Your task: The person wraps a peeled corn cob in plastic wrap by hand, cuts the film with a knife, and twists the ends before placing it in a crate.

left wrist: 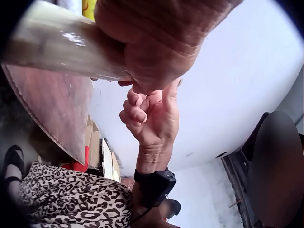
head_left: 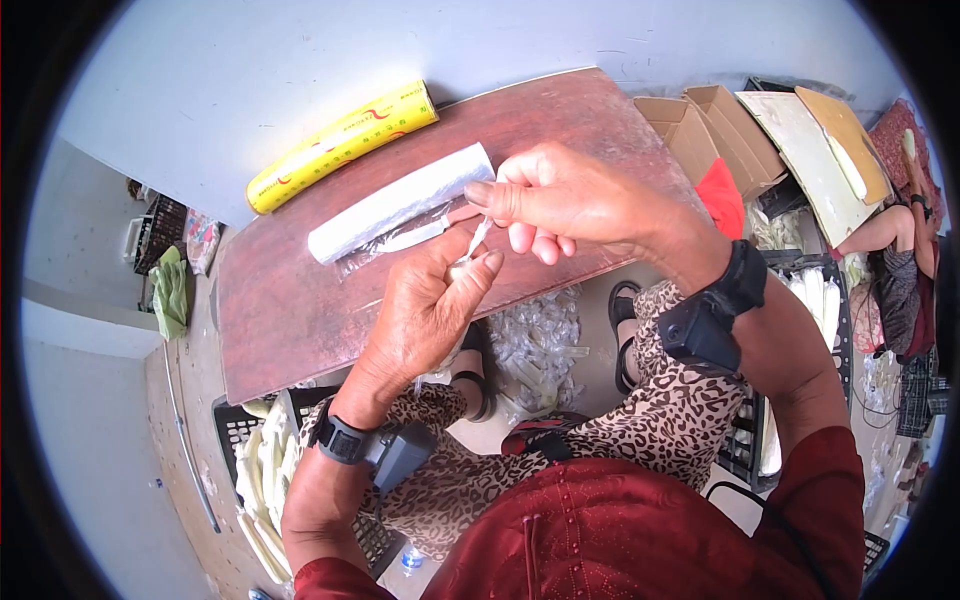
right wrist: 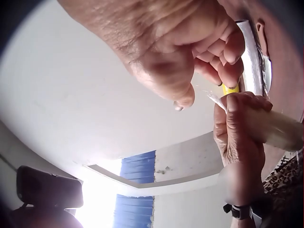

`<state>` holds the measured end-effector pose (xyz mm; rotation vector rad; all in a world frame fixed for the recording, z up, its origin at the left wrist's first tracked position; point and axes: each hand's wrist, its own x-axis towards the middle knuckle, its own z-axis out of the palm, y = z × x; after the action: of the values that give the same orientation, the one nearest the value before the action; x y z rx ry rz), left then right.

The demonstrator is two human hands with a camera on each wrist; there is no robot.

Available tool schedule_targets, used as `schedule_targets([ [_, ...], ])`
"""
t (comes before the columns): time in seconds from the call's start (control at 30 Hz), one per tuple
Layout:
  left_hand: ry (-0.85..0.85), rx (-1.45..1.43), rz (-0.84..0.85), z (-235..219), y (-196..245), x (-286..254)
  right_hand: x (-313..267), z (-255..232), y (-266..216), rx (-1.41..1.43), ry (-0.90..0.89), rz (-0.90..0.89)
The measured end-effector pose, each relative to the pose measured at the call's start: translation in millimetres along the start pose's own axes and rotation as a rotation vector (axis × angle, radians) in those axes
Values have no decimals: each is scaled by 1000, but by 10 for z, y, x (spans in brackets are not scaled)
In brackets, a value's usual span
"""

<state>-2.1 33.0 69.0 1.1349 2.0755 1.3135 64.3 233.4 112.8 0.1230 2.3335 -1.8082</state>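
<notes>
A thin twisted strip of clear plastic film [head_left: 478, 237] is being pinched between the thumb and forefinger of the right hand [head_left: 560, 200], whose other fingers [head_left: 520, 237] are curled in beneath. The strip's lower end is being clamped by the fingers of the left hand [head_left: 425, 310], which are being closed round a pale, film-wrapped cylindrical piece [right wrist: 273, 127]; what the piece is cannot be told. Both hands are being held just above the near edge of the dark reddish-brown wooden table [head_left: 290, 310]. Just beyond the hands, on the table, a white roll of clear cling film [head_left: 400, 202] is lying, with a loose sheet trailing from its near side. Farther back, at the table's far edge, a long yellow cardboard box [head_left: 342, 146] is resting. Under the table, near the feet, a heap of small clear-wrapped pieces [head_left: 535, 345] is lying on the floor.
</notes>
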Motion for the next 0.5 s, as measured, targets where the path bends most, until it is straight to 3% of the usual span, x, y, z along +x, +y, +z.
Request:
schedule_targets([
  [0.13, 7, 30, 11, 3, -7, 6, 2, 78, -38, -62, -23, 95],
  [0.33, -45, 1, -25, 2, -26, 10, 164, 159, 280, -264, 67, -229],
  [0.5, -131, -163, -72, -30, 1, 19, 131, 142, 225, -210, 67, -256],
])
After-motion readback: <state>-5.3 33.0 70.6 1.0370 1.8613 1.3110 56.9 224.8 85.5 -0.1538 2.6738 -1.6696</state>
